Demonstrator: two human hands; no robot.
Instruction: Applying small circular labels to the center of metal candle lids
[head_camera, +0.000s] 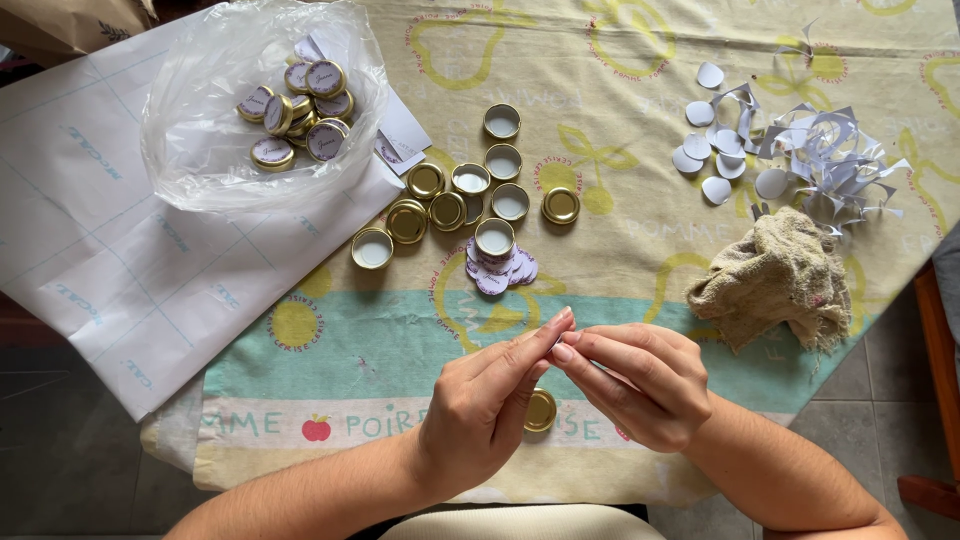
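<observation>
My left hand (490, 400) and my right hand (635, 380) meet fingertip to fingertip above the near edge of the table, pinching something very small and thin between them; what it is I cannot tell. A gold metal lid (541, 410) lies on the tablecloth (350, 350) just under my left fingers. Farther away sits a cluster of several gold lids (450, 205), some face up, some showing white insides. One lid (494, 238) rests on a small pile of round purple stickers (500, 275).
A clear plastic bag (255, 105) at the upper left holds several labelled lids (300, 105). White backing sheets (130, 250) lie under it. A pile of white paper scraps (800, 145) and a crumpled beige cloth (775, 280) sit at the right. A wooden chair edge (935, 400) shows far right.
</observation>
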